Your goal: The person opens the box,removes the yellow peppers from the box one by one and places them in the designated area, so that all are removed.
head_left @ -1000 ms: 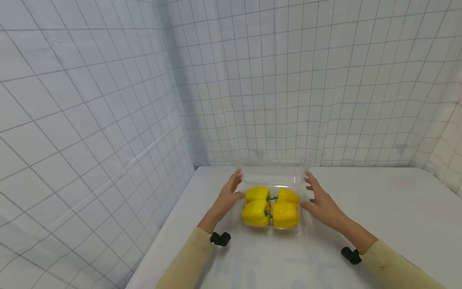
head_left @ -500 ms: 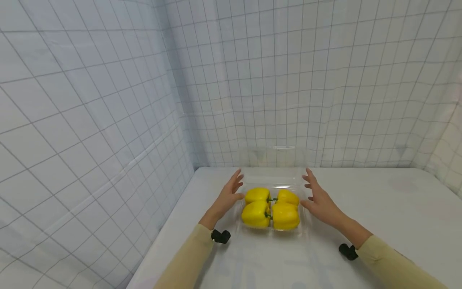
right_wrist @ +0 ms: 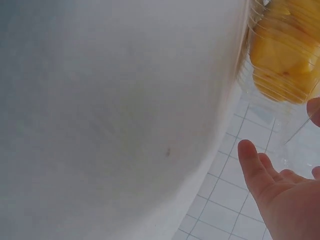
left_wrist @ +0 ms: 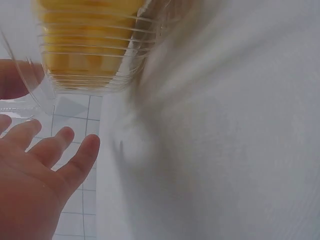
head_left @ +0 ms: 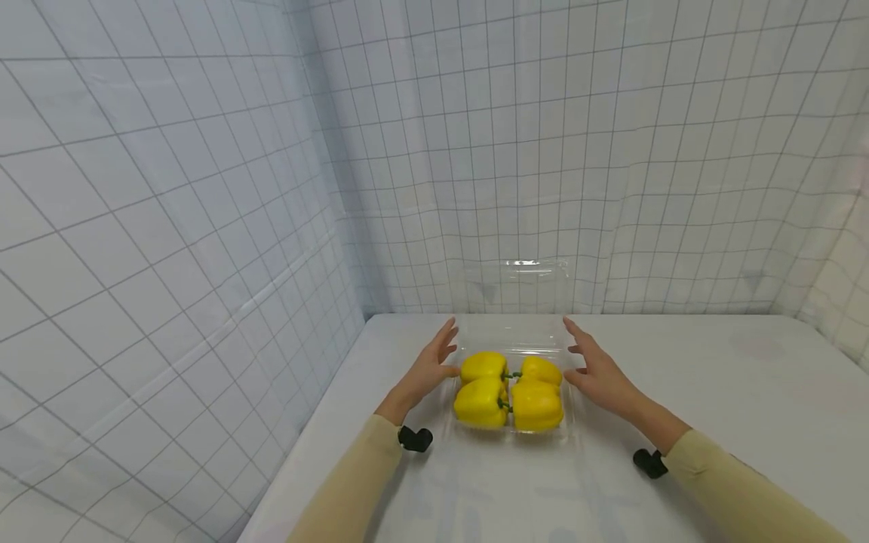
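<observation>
A clear plastic clamshell box [head_left: 511, 431] stands on the white table, with its lid [head_left: 516, 290] raised upright at the back. Several yellow bell peppers [head_left: 480, 405] fill the base, their green stems facing the middle. My left hand [head_left: 426, 367] is at the left side, fingers extended and parted, thumb tip close to the rim. In the left wrist view, the thumb [left_wrist: 19, 79] overlaps the clear plastic. On the opposite side my right hand [head_left: 603, 377] mirrors it, its fingers pointing away along the lid's lower right edge. Its fingers [right_wrist: 255, 167] look loosely spread in the right wrist view.
The white table [head_left: 699, 392] extends to both sides and in front of the box. Grid-patterned sheeting [head_left: 611, 188] rises behind the table's back edge and along the left. Black wrist cameras [head_left: 416, 440] sit below both wrists.
The lid's top edge has risen from low behind the peppers to upright. My right hand has shifted slightly left; the left hand has barely moved. The peppers stay in place.
</observation>
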The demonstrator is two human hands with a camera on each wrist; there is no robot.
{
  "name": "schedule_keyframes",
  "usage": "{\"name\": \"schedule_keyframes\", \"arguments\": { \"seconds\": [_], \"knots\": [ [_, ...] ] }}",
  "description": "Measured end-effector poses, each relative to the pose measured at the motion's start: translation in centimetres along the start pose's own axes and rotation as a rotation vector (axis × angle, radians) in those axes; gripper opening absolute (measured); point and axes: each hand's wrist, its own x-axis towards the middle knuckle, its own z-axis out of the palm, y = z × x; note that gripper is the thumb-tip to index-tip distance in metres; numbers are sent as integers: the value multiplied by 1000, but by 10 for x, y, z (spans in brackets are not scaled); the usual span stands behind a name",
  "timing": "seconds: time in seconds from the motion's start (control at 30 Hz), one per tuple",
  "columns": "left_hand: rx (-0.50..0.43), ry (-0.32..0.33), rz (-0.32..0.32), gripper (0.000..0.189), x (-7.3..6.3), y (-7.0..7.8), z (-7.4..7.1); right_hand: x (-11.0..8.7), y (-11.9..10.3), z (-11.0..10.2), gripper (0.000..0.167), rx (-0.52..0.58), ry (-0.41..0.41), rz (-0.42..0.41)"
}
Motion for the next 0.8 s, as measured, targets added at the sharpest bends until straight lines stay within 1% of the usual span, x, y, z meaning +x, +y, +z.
{"name": "schedule_keyframes", "arguments": {
  "seconds": [0.07, 0.2, 0.37, 0.5, 0.6, 0.8],
  "knots": [
    [15, 2, -18, 92, 1, 0, 0, 1, 1, -1, 89, -4, -15, 17],
    [47, 14, -77, 85, 2, 1, 1, 4, 4, -1, 82, 8, -45, 56],
    [78, 22, -138, 81, 4, -1, 1, 5, 6, -1, 80, 34, -72, 102],
    [83, 18, -160, 77, 5, -2, 2, 7, 8, -2, 79, 53, -83, 128],
    [85, 17, -174, 75, 5, -2, 2, 8, 9, -2, 77, 70, -97, 163],
    [85, -2, -180, 74, 5, -4, 0, 9, 13, -2, 75, 103, -140, 206]
  ]
}}
